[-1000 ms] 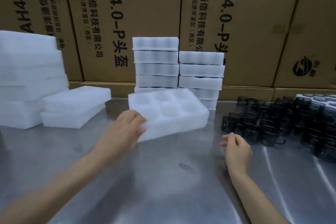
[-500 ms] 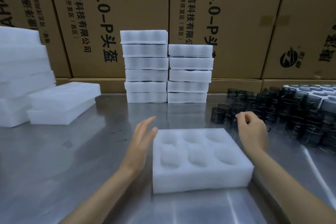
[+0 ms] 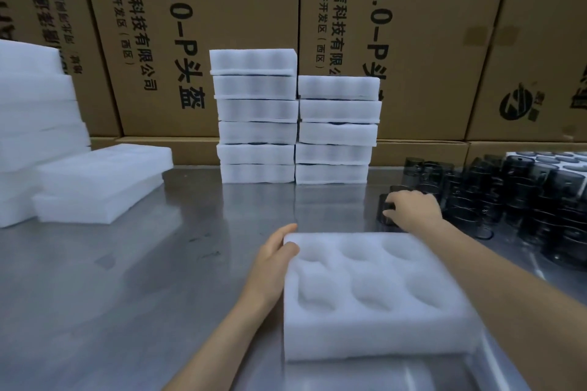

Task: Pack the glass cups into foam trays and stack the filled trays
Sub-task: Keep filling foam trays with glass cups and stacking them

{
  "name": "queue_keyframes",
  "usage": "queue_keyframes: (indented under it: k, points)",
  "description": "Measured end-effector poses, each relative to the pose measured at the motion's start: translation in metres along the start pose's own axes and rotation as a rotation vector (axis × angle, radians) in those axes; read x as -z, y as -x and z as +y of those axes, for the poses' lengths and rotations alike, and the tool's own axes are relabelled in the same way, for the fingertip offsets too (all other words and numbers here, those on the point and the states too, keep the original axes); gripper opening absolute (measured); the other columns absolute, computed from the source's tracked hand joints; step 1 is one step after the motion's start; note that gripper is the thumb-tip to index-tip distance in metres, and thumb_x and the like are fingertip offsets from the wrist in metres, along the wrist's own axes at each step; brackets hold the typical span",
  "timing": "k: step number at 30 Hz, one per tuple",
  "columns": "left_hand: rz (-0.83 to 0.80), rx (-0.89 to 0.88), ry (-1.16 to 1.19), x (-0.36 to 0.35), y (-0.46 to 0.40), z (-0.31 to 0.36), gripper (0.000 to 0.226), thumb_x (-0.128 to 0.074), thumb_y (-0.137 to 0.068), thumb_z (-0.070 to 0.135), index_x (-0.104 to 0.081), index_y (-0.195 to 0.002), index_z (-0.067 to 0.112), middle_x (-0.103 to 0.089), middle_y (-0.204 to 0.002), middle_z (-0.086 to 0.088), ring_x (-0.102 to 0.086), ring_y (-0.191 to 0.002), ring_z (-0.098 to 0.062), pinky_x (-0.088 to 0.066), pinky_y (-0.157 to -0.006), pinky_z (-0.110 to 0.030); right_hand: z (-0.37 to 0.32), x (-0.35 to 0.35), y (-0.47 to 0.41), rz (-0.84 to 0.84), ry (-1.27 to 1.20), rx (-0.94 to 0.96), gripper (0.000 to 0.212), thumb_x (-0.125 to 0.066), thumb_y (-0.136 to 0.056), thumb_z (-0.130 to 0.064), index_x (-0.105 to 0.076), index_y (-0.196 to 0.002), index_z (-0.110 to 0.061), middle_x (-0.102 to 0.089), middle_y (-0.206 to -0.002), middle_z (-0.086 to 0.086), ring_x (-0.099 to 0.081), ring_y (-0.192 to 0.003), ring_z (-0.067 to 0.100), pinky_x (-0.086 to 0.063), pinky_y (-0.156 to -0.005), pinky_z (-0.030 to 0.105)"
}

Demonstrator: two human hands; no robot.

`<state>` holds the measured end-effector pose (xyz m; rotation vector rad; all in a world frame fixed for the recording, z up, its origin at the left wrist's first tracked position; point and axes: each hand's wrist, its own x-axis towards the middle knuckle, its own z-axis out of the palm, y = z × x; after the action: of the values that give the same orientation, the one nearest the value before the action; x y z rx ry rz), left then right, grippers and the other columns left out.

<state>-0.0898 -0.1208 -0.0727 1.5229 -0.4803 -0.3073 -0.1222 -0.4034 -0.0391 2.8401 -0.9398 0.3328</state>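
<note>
A soft white foam tray with six round, empty hollows is lying flat on the brushed-metal surface, its long side running left to right. The left hand is resting against the tray's left edge, fingers straight, thumb on the top corner. The right hand is curling its grip around a dark, smooth glass cup at the near edge of the cluster of cups.

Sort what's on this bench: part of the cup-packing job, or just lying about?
In the job:
- empty white six-pocket foam tray, left hand resting on its edge
- dark glass cups, right hand on the nearest
- two stacks of filled white foam trays
- spare white foam trays

Lying about:
- brown printed cardboard cartons
</note>
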Motion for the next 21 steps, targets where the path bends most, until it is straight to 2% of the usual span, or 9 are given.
queue_keyframes:
  k: [3,5,7,9,11,14,16,18,21]
  points:
    - [0.006,-0.007,-0.037,0.0,0.0,-0.001,0.039,-0.047,-0.091,0.006,-0.056,-0.126,0.021,-0.062,-0.118,0.001,-0.057,-0.11,-0.017,-0.045,-0.091,-0.029,-0.003,0.012,0.005,0.101,-0.032,0.028,0.025,-0.05,-0.095,-0.039,-0.066,-0.097,-0.021,-0.065,-0.098,0.003,-0.051,-0.107,0.025,-0.036,-0.082,0.036]
    - [0.008,-0.015,-0.051,0.001,0.001,-0.001,0.04,-0.047,-0.091,0.007,-0.056,-0.127,0.021,-0.06,-0.123,0.0,-0.055,-0.115,-0.018,-0.043,-0.1,-0.034,-0.011,0.024,0.014,0.24,-0.237,0.02,0.032,-0.053,-0.092,-0.041,-0.064,-0.075,-0.016,-0.063,-0.082,0.003,-0.05,-0.103,0.024,-0.04,-0.069,0.032]
    - [0.01,-0.018,-0.057,0.0,0.001,-0.001,0.04,-0.047,-0.092,0.007,-0.055,-0.129,0.02,-0.058,-0.126,0.0,-0.054,-0.117,-0.018,-0.041,-0.104,-0.037,-0.025,0.039,0.027,0.396,-0.472,0.055,0.035,-0.057,-0.089,-0.037,-0.056,-0.064,-0.012,-0.057,-0.082,0.0,-0.046,-0.098,0.023,-0.039,-0.062,0.031]
    - [0.015,-0.027,-0.054,0.0,0.0,-0.001,0.04,-0.047,-0.093,0.007,-0.054,-0.13,0.017,-0.058,-0.128,-0.002,-0.053,-0.118,-0.018,-0.04,-0.104,-0.035,-0.041,0.054,0.045,0.469,-0.723,0.14,0.027,-0.06,-0.089,-0.031,-0.052,-0.069,-0.014,-0.051,-0.105,-0.001,-0.042,-0.103,0.019,-0.042,-0.078,0.033]
    - [0.023,-0.039,-0.055,0.0,-0.001,-0.001,0.039,-0.047,-0.094,0.007,-0.054,-0.132,0.016,-0.057,-0.129,-0.002,-0.052,-0.119,-0.017,-0.039,-0.104,-0.032,-0.057,0.063,0.068,0.443,-0.886,0.218,0.024,-0.06,-0.089,-0.028,-0.049,-0.069,-0.02,-0.047,-0.114,-0.002,-0.045,-0.105,0.014,-0.039,-0.088,0.03]
    - [0.016,-0.077,-0.093,-0.001,-0.001,0.0,0.038,-0.044,-0.096,0.009,-0.052,-0.133,0.016,-0.053,-0.133,0.001,-0.047,-0.119,-0.009,-0.035,-0.1,-0.023,-0.079,0.056,0.101,0.336,-0.958,0.273,0.025,-0.061,-0.088,-0.029,-0.049,-0.069,-0.017,-0.063,-0.097,-0.001,-0.057,-0.093,0.018,-0.045,-0.081,0.037]
    - [0.008,-0.106,-0.126,-0.001,-0.002,0.0,0.039,-0.039,-0.099,0.008,-0.049,-0.135,0.013,-0.048,-0.138,0.001,-0.042,-0.124,-0.007,-0.031,-0.1,-0.018,-0.089,0.05,0.115,0.294,-0.943,0.302,0.026,-0.061,-0.088,-0.033,-0.05,-0.072,-0.016,-0.063,-0.089,-0.003,-0.056,-0.087,0.013,-0.046,-0.079,0.034]
    - [-0.001,-0.11,-0.129,0.0,-0.002,0.0,0.04,-0.034,-0.099,0.006,-0.048,-0.136,0.01,-0.046,-0.142,-0.002,-0.04,-0.131,-0.013,-0.028,-0.11,-0.026,-0.093,0.051,0.119,0.294,-0.942,0.322,0.024,-0.063,-0.087,-0.038,-0.053,-0.078,-0.019,-0.061,-0.086,-0.009,-0.055,-0.085,0.003,-0.045,-0.073,0.025]
    - [-0.008,-0.105,-0.127,-0.001,-0.002,-0.001,0.041,-0.032,-0.099,0.005,-0.049,-0.136,0.009,-0.047,-0.142,-0.005,-0.04,-0.133,-0.018,-0.028,-0.113,-0.036,-0.095,0.052,0.121,0.218,-0.965,0.334,0.033,-0.066,-0.081,-0.048,-0.054,-0.098,-0.024,-0.06,-0.096,-0.016,-0.054,-0.093,-0.001,-0.042,-0.075,0.018]
